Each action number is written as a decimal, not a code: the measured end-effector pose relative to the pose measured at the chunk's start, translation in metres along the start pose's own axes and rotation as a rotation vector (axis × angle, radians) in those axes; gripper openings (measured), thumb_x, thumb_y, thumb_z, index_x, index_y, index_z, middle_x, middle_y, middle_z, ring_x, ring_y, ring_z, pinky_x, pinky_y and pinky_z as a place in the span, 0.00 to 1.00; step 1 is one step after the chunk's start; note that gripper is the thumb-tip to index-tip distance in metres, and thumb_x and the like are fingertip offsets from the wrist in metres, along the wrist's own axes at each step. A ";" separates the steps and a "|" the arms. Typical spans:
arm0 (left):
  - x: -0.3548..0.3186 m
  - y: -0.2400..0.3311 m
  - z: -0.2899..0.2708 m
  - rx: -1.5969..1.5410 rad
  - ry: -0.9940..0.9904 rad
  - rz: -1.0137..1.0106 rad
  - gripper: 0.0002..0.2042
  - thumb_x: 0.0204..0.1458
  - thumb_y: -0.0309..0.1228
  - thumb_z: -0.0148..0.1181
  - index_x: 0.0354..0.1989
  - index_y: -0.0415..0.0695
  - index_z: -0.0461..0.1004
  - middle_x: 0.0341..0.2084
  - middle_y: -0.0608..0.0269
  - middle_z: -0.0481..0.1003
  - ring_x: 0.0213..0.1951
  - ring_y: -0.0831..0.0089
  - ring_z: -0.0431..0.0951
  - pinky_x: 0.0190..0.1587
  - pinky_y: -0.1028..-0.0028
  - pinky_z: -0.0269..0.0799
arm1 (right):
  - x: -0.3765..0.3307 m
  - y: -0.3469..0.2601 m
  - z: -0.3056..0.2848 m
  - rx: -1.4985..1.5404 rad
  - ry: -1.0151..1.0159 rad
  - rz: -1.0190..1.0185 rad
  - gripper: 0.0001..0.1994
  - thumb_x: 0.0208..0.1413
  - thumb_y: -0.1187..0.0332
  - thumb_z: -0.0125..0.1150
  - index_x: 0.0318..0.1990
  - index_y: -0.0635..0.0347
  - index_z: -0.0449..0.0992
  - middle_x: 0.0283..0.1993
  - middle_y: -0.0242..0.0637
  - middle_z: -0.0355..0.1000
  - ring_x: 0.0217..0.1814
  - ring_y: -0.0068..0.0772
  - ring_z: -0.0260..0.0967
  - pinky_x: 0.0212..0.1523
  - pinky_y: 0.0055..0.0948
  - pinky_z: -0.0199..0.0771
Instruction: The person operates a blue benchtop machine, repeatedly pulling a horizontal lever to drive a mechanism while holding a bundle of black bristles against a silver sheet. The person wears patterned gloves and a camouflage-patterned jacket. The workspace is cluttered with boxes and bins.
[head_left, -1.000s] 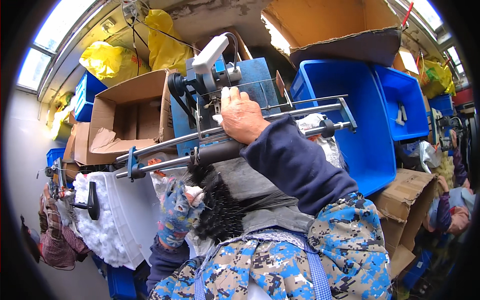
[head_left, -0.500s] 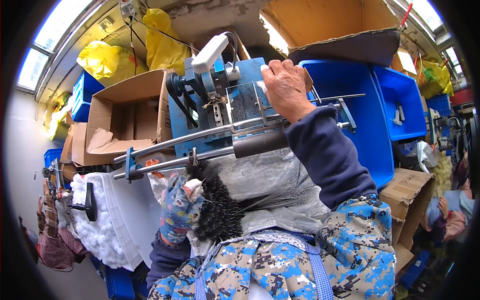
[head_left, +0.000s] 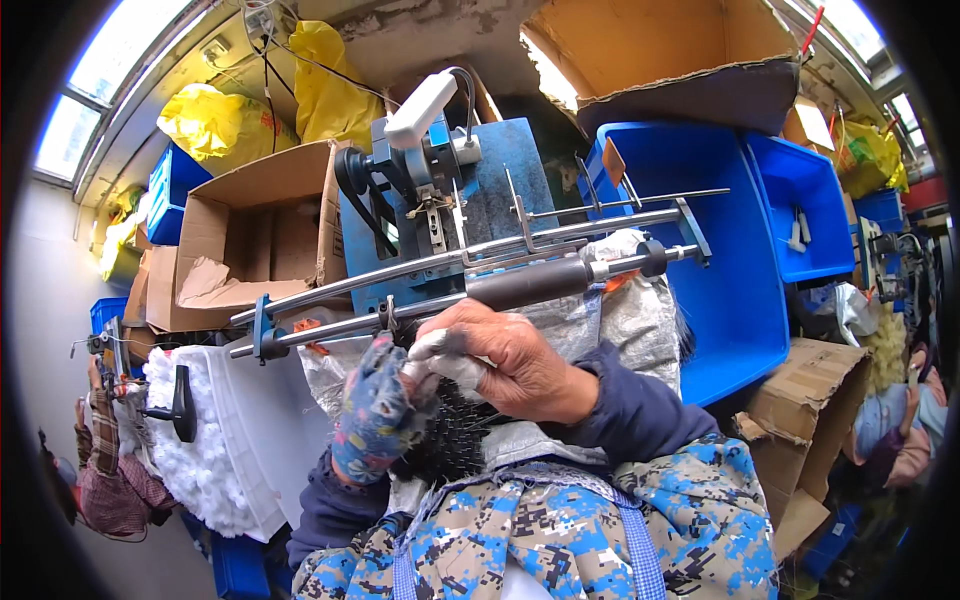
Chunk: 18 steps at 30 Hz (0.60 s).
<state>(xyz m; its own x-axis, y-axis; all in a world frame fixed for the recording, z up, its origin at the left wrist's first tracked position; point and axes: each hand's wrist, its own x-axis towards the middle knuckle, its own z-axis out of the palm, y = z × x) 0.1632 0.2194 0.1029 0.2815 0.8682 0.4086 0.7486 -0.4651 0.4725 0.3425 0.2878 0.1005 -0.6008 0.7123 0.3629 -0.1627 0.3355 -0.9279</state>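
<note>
Camouflage apron (head_left: 560,530) in blue and tan fills the near edge, with dark blue sleeves rising from it. Just beyond, the left hand (head_left: 375,420), in a patterned blue work glove, is closed around a black bristly brush (head_left: 450,445) that sits in front of the chest. The right hand (head_left: 510,365) is bare; its fingers (head_left: 440,345) curl over the top of the glove and the brush, pinching there, though what exactly they grip is hidden. Under both hands lies a crumpled grey woven sack (head_left: 630,310).

Directly beyond the hands runs a pair of long metal rods (head_left: 440,265), slanting up to the right, the nearer one carrying a dark cylindrical sleeve (head_left: 530,285). The rods belong to a blue machine (head_left: 450,200) with a white handle on top. To the left stand an open cardboard box (head_left: 260,235) and a white tub of white fluff (head_left: 215,460). To the right lean blue plastic bins (head_left: 720,270). Farthest off, yellow bags (head_left: 220,125) hang near the ceiling.
</note>
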 end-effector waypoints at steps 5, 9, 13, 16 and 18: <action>-0.016 -0.011 -0.011 -0.161 -0.067 -0.205 0.14 0.37 0.24 0.64 0.35 0.44 0.75 0.27 0.59 0.73 0.27 0.57 0.73 0.33 0.62 0.69 | 0.006 -0.027 -0.028 0.714 0.275 -0.014 0.09 0.59 0.73 0.49 0.42 0.66 0.73 0.35 0.41 0.73 0.35 0.29 0.71 0.38 0.29 0.73; -0.059 -0.064 -0.004 0.305 -0.314 -0.209 0.15 0.40 0.30 0.63 0.38 0.39 0.73 0.28 0.55 0.75 0.31 0.55 0.76 0.34 0.64 0.72 | 0.032 -0.030 -0.085 -0.270 0.246 0.085 0.09 0.53 0.77 0.54 0.42 0.66 0.74 0.26 0.40 0.74 0.24 0.32 0.71 0.26 0.30 0.71; -0.085 -0.090 0.020 0.329 -0.378 -0.306 0.13 0.41 0.32 0.60 0.35 0.40 0.74 0.34 0.52 0.74 0.38 0.52 0.73 0.40 0.60 0.69 | 0.070 0.053 -0.074 -1.337 0.008 0.084 0.08 0.45 0.75 0.53 0.33 0.62 0.75 0.34 0.43 0.70 0.36 0.39 0.70 0.35 0.34 0.71; -0.086 -0.092 0.017 0.341 -0.372 -0.277 0.11 0.39 0.31 0.61 0.33 0.42 0.75 0.33 0.52 0.72 0.37 0.51 0.72 0.38 0.60 0.68 | 0.080 0.086 -0.078 -1.462 -0.029 0.239 0.06 0.45 0.72 0.52 0.30 0.60 0.74 0.38 0.44 0.68 0.42 0.41 0.68 0.38 0.37 0.70; -0.089 -0.091 0.013 0.360 -0.322 -0.211 0.09 0.38 0.30 0.61 0.30 0.44 0.75 0.29 0.53 0.71 0.35 0.51 0.72 0.36 0.59 0.68 | 0.081 0.095 -0.078 -1.449 -0.009 0.239 0.06 0.45 0.71 0.53 0.30 0.60 0.74 0.38 0.44 0.68 0.41 0.42 0.69 0.37 0.38 0.70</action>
<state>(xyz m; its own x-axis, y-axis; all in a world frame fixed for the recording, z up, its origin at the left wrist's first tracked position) 0.0782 0.1864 0.0130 0.2300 0.9721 0.0456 0.9518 -0.2345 0.1975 0.3397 0.4256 0.0482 -0.5056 0.8367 0.2106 0.8464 0.5283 -0.0668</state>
